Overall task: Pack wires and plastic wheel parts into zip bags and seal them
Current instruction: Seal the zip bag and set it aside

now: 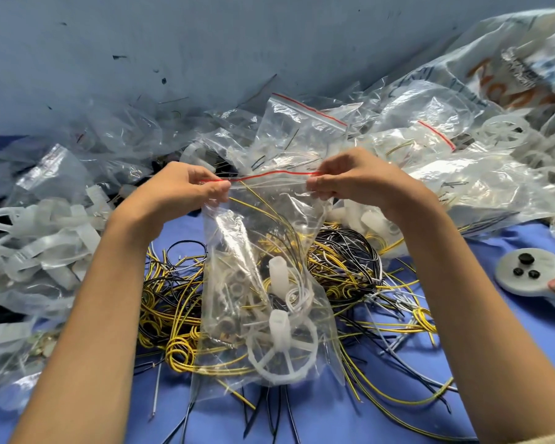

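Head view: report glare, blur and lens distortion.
Head view: soft even light, no hard shadows; white glare on the zip bag and on the piled bags behind; left hand and right hand sharp at centre; plastic parts at the left edge blurred; wide-angle stretching toward the corners.

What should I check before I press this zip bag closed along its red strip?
1. Left hand pinches the left end of the red strip: ok.
2. Right hand pinches the right end: ok.
3. Wheel part lies fully inside the zip bag, near its bottom: ok.
4. Yellow wire inside ends below the strip: cannot tell; it reaches up very near it.
5. Strip pulled nearly straight between the hands: ok.
6. Strip already pressed shut: cannot tell.
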### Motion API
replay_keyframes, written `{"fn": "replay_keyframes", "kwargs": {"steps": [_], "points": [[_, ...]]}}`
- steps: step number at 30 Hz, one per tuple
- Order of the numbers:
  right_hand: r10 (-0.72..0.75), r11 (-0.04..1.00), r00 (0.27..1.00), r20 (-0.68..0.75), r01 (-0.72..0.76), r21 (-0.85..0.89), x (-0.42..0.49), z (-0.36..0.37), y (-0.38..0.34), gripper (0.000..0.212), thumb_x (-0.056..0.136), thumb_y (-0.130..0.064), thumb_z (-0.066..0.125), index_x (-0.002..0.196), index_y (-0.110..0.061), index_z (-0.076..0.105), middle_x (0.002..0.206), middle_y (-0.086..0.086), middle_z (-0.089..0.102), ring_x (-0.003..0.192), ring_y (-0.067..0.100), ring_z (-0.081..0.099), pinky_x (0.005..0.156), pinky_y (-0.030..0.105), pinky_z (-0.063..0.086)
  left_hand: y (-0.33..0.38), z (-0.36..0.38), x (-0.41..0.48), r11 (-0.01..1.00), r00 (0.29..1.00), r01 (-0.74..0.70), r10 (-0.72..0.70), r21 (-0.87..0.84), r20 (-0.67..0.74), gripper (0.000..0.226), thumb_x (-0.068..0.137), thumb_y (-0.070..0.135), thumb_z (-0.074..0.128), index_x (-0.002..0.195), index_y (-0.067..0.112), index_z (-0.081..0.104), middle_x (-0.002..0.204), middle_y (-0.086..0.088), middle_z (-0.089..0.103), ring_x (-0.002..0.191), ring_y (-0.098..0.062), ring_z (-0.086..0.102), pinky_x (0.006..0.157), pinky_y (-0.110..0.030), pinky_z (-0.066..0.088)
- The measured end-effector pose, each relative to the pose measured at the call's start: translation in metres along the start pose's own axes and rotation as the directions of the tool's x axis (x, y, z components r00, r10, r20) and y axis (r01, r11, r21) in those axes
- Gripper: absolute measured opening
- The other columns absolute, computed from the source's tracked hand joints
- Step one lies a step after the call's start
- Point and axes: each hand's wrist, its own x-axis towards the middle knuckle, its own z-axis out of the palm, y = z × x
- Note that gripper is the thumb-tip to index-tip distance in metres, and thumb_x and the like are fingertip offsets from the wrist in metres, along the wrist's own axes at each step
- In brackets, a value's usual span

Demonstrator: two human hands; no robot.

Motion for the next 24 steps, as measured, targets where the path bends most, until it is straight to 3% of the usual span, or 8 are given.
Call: {"fn": "replay_keyframes", "kwargs": {"steps": [6, 8, 14, 17, 19, 21, 24], "points": [[-0.024, 1.0, 0.998, -0.06, 0.023, -0.011, -0.001, 0.003, -0.002, 0.014, 0.085, -0.026, 0.068, 0.08, -0.013, 0.072, 0.082, 0.008, 0.072, 0.072, 0.013, 0.058, 0.07, 0.031, 0.043, 0.002, 0.0, -0.003, 1.0, 1.0, -0.017, 0.017, 0.02, -0.007, 0.013, 0.086, 0.02, 0.066, 0.077, 0.011, 0.07, 0.079, -0.01, 0.07, 0.082, -0.022, 0.059, 0.094, -0.046, 0.046], [-0.032, 0.999, 0.996, -0.078, 0.032, -0.013, -0.002, 0.003, -0.003, 0.012, 0.084, -0.025, 0.069, 0.079, -0.015, 0.072, 0.08, 0.008, 0.072, 0.071, 0.012, 0.057, 0.068, 0.031, 0.042, 0.003, -0.002, -0.005, 0.999, 0.999, -0.033, 0.033, 0.011, -0.018, 0.012, 0.086, 0.017, 0.066, 0.077, 0.011, 0.07, 0.084, -0.019, 0.069, 0.081, -0.025, 0.058, 0.092, -0.05, 0.047], [-0.066, 0.998, 0.993, -0.098, 0.064, -0.025, -0.001, -0.001, -0.007, 0.007, 0.083, -0.019, 0.069, 0.076, -0.018, 0.071, 0.074, -0.001, 0.07, 0.062, 0.001, 0.059, 0.068, 0.02, 0.047, 0.008, 0.0, -0.006, 0.995, 0.993, -0.097, 0.099, 0.038, -0.061, 0.013, 0.086, 0.005, 0.064, 0.074, 0.009, 0.065, 0.077, -0.017, 0.063, 0.068, -0.02, 0.055, 0.064, -0.025, 0.043], [-0.091, 0.996, 0.994, -0.062, 0.091, 0.005, -0.003, -0.003, -0.01, 0.008, 0.083, -0.018, 0.069, 0.075, -0.018, 0.071, 0.071, -0.002, 0.07, 0.059, -0.001, 0.058, 0.061, 0.015, 0.042, 0.011, -0.002, -0.007, 0.991, 0.989, -0.126, 0.129, 0.056, -0.065, 0.017, 0.086, 0.003, 0.064, 0.071, 0.011, 0.064, 0.07, -0.011, 0.061, 0.052, -0.002, 0.052, 0.047, -0.009, 0.039], [-0.106, 0.994, 0.994, -0.035, 0.107, 0.022, -0.004, -0.003, -0.009, 0.008, 0.084, -0.021, 0.069, 0.077, -0.018, 0.072, 0.072, -0.001, 0.07, 0.063, 0.003, 0.059, 0.063, 0.017, 0.042, 0.012, -0.004, -0.007, 0.99, 0.99, -0.131, 0.133, 0.044, -0.052, 0.012, 0.085, 0.009, 0.066, 0.074, 0.012, 0.066, 0.073, -0.009, 0.064, 0.057, -0.002, 0.054, 0.053, -0.007, 0.041], [-0.113, 0.993, 0.993, -0.029, 0.114, 0.015, -0.004, -0.001, -0.008, 0.01, 0.085, -0.025, 0.069, 0.082, -0.017, 0.074, 0.077, 0.002, 0.072, 0.068, 0.006, 0.06, 0.067, 0.022, 0.044, 0.013, -0.004, -0.008, 0.993, 0.993, -0.118, 0.118, 0.022, -0.002, 0.008, 0.085, 0.017, 0.068, 0.078, 0.013, 0.069, 0.077, -0.008, 0.067, 0.067, -0.008, 0.057, 0.065, -0.014, 0.045], [-0.111, 0.994, 0.994, -0.021, 0.112, 0.018, -0.003, 0.003, -0.007, 0.01, 0.084, -0.025, 0.069, 0.084, -0.015, 0.074, 0.071, -0.005, 0.071, 0.063, 0.0, 0.061, 0.06, 0.015, 0.047, 0.014, 0.0, -0.008, 0.997, 0.997, -0.068, 0.066, 0.028, 0.05, 0.012, 0.084, 0.026, 0.067, 0.077, 0.016, 0.071, 0.068, 0.004, 0.07, 0.067, -0.005, 0.061, 0.065, -0.01, 0.049]]}}
